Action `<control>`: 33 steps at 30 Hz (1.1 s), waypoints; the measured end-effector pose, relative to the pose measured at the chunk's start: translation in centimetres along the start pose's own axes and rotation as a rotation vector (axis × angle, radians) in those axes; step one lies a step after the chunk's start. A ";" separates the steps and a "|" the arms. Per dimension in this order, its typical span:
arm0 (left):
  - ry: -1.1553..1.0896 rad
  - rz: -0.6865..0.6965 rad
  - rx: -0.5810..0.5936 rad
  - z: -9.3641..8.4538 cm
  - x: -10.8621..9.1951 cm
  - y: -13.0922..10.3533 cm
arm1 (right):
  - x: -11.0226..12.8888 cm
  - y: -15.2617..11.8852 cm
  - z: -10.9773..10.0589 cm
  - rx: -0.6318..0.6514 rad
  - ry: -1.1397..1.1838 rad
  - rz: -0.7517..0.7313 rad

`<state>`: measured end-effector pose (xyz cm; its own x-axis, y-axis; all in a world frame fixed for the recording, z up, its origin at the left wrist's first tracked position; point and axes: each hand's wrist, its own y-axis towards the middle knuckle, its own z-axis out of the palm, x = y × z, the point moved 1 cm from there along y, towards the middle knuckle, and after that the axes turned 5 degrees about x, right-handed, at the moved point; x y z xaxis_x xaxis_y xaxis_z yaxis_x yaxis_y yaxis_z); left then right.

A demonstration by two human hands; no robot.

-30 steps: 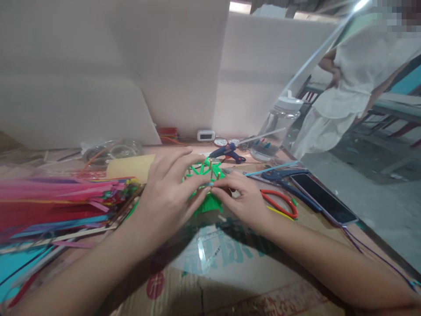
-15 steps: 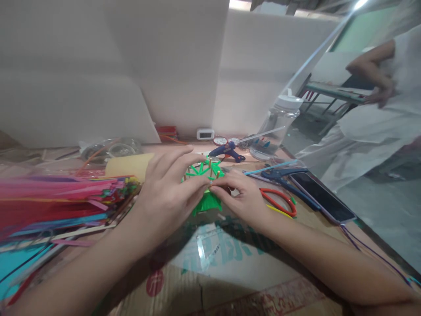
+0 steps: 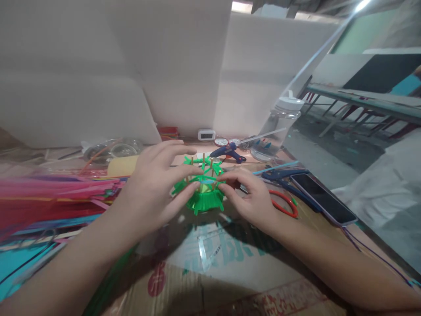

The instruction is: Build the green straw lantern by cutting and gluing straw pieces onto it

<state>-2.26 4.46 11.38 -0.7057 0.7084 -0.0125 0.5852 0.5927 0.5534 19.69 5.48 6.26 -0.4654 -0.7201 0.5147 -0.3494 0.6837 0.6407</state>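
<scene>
A green craft piece [image 3: 205, 202] of bent fuzzy strips, with several thin wooden sticks [image 3: 203, 161] standing up in it, rests on the cardboard between my hands. A short light blue strip [image 3: 207, 181] lies across its near side. My right hand [image 3: 251, 197] pinches at the strip's right end with thumb and forefinger. My left hand [image 3: 158, 184] has its fingers apart over the left side of the piece, its thumb tip beside the strip's left end. Whether that thumb presses on the strip is hard to make out.
Bundled coloured strips [image 3: 59, 193] lie at left. Behind the piece are a blue glue gun [image 3: 228, 152] and a small digital clock [image 3: 206, 134]. On the right are a clear bottle [image 3: 279, 125], red-handled scissors [image 3: 284, 204], dark blue-handled pliers [image 3: 289, 184] and a phone [image 3: 324, 199].
My left hand has drawn back left and its fingers have parted, uncovering the blue strip and more of the green piece. The person at right has moved mostly out of view.
</scene>
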 end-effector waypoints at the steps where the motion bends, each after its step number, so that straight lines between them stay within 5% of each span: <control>1: -0.005 0.000 -0.007 0.2 -0.1 0.0 | 0.0 0.0 0.0 0.016 -0.008 -0.008; 17: 0.090 -0.006 -0.103 2.2 -1.6 -0.1 | -0.2 0.1 0.4 0.077 -0.033 -0.089; 26: 0.032 -0.042 0.002 0.2 -0.8 -0.1 | 0.3 0.5 -0.9 -0.023 0.008 -0.092; 33: -0.055 -0.035 0.084 0.0 1.2 -0.2 | 2.7 3.0 -2.0 0.154 -0.181 -0.300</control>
<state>-3.16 5.20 11.24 -0.7048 0.7051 -0.0774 0.5936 0.6460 0.4799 19.02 5.36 10.73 -0.4553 -0.8678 0.1993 -0.6039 0.4654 0.6470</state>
